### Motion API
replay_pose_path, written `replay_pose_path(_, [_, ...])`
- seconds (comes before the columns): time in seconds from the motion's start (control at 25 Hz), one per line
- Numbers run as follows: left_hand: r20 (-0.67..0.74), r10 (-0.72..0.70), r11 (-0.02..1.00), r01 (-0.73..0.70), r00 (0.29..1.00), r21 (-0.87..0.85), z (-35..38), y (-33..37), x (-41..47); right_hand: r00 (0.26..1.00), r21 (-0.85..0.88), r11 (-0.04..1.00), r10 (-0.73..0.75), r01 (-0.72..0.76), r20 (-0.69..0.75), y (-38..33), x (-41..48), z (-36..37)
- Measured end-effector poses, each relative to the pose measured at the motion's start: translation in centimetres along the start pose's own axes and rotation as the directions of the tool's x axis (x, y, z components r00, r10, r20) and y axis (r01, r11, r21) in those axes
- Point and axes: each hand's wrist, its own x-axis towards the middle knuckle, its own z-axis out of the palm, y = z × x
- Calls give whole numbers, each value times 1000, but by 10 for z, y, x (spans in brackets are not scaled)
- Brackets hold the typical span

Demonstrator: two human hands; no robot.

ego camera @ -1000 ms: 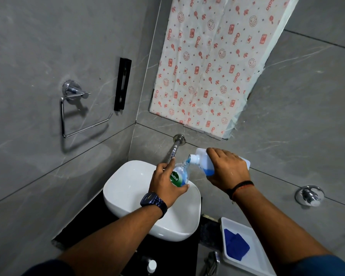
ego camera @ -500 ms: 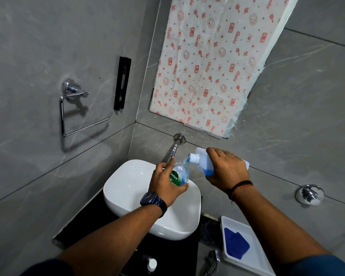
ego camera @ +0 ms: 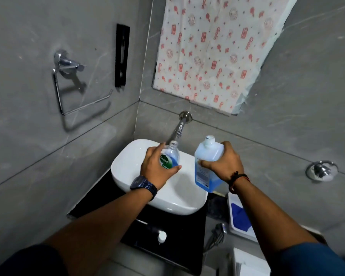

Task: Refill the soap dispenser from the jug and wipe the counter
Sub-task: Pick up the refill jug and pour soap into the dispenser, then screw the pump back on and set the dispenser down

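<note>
My left hand (ego camera: 157, 166) grips the small clear soap dispenser bottle (ego camera: 170, 157) with a green label, held upright over the white basin (ego camera: 127, 172); its neck is uncapped and blue liquid shows inside. My right hand (ego camera: 225, 164) holds the translucent jug (ego camera: 206, 166) upright to the right of the bottle, its mouth uncapped, with blue soap in its lower part. The two containers are apart. A white pump cap (ego camera: 161, 236) lies on the black counter (ego camera: 179, 236) below the basin.
A chrome spout (ego camera: 177, 130) juts from the wall above the basin. A white tray (ego camera: 232, 198) holding a blue cloth (ego camera: 240, 218) sits at the right. A towel ring (ego camera: 68, 86) hangs on the left wall; a chrome knob (ego camera: 321, 171) is on the right wall.
The jug was tipped with its mouth at the dispenser's neck, pouring. My right hand has since swung it upright and away to the right; the dispenser sits lower over the basin.
</note>
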Motion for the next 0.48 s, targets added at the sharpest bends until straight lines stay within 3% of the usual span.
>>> replay_pose_path(0.2, [-36,-97,986,101,995,133,-37,-82,-29,975,-41,998,51,-43,216,47,-40,63])
replay_pose_path(0.48, [-50,-286,933,290,957,215,-78,-191,-58,919,-63,983,182,-171,349,111,-88,133])
